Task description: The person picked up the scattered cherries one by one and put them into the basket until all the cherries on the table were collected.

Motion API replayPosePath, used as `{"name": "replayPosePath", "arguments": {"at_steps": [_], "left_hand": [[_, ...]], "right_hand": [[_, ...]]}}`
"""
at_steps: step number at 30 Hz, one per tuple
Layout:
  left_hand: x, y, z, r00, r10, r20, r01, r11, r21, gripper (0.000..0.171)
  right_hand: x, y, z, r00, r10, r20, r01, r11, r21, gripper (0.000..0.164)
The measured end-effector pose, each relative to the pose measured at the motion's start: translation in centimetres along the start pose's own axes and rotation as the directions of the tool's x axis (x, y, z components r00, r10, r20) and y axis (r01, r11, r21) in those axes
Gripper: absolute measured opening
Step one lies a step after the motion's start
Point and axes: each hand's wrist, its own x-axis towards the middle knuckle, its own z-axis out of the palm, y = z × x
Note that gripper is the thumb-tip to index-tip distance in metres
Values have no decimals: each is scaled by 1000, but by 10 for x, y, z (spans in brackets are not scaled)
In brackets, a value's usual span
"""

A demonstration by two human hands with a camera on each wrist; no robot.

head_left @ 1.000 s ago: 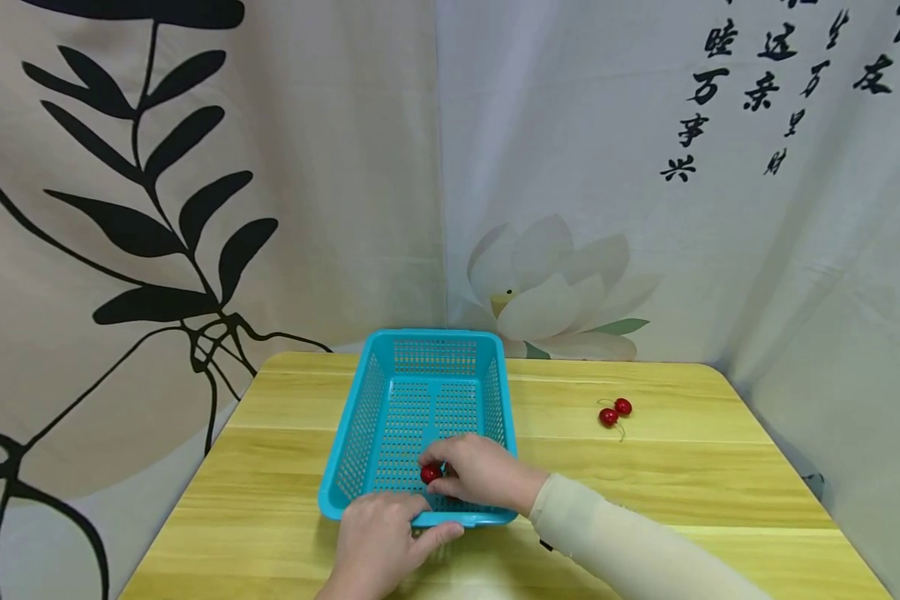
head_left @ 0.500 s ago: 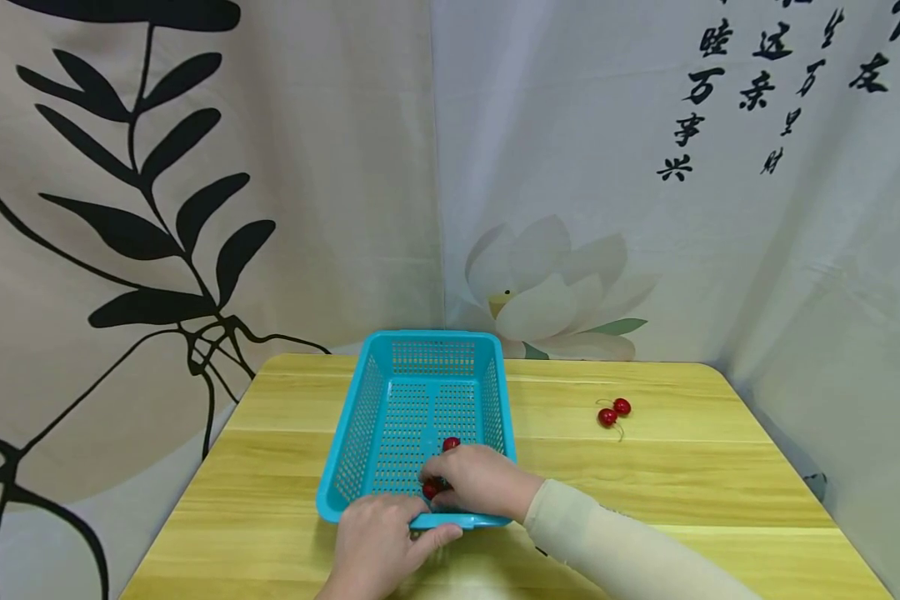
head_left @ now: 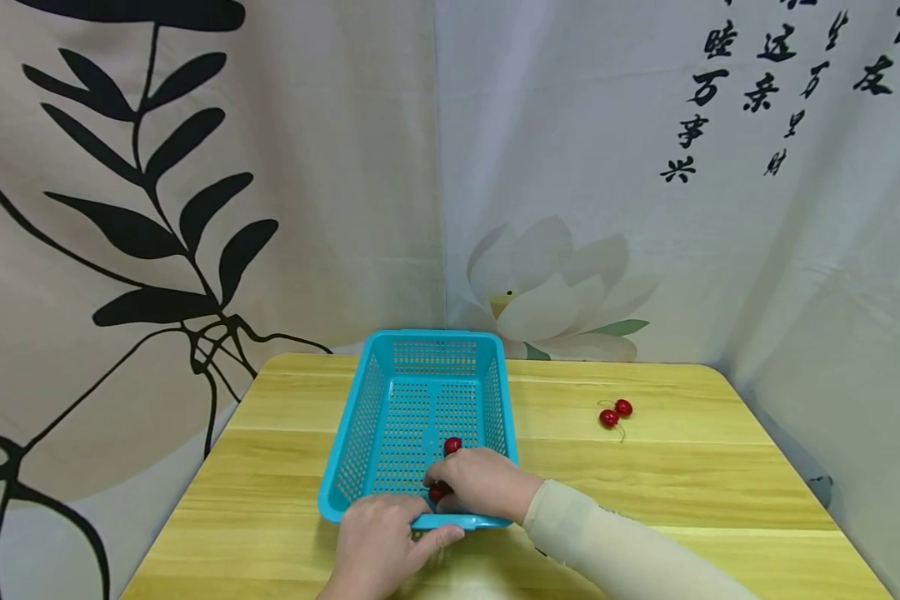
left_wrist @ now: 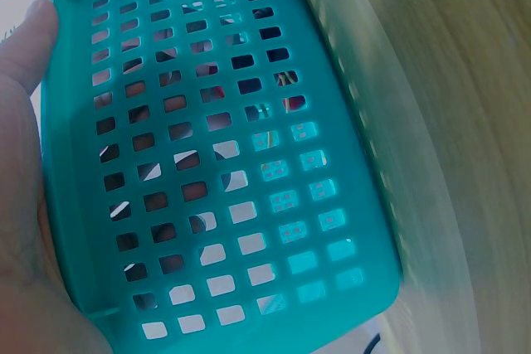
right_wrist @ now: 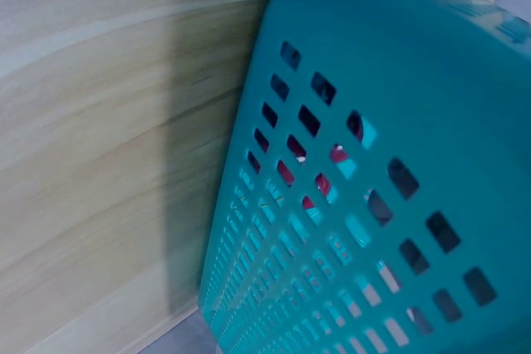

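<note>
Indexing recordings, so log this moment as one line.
left hand: grips blue plastic basket, near rim | right hand: holds cherry inside basket | second cherry: basket, beyond right hand | two stemmed cherries: on wooden table

Head cam's honestly decent: bright, even light, and the wooden table [head_left: 690, 492] comes out crisp with some pale sheen toward the front. Shadows are soft, mostly under the near end of the blue basket [head_left: 405, 408], and the cherry [head_left: 437, 493] at the right hand [head_left: 487, 483] sits in shade. Curtain [head_left: 345, 167] reads warm on the left, cooler on the right. Wrist cams are way dimmer with a bluish cast. Left one's soft on the left hand [left_wrist: 18, 196], and white light glares through the blue basket's holes. Right one's hazy, with a blurry shadow band beside the blue basket.
</note>
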Motion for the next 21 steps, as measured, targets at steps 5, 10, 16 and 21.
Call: {"name": "replayPosePath", "arguments": {"at_steps": [5,10,16,21], "left_hand": [[-1,1,0,1000,-12,9,12,1000,-9,55],[-1,1,0,1000,-15,7,15,1000,-15,53],[-1,1,0,1000,-12,-4,11,1000,-21,52],[-1,1,0,1000,-3,-13,3,1000,-18,53]], "right_hand": [[0,1,2,1000,21,20,-21,1000,14,18],[0,2,4,1000,15,23,-15,1000,1,19],[1,3,5,1000,16,24,-16,1000,-21,28],[1,3,6,999,17,27,-16,999,-30,29]]}}
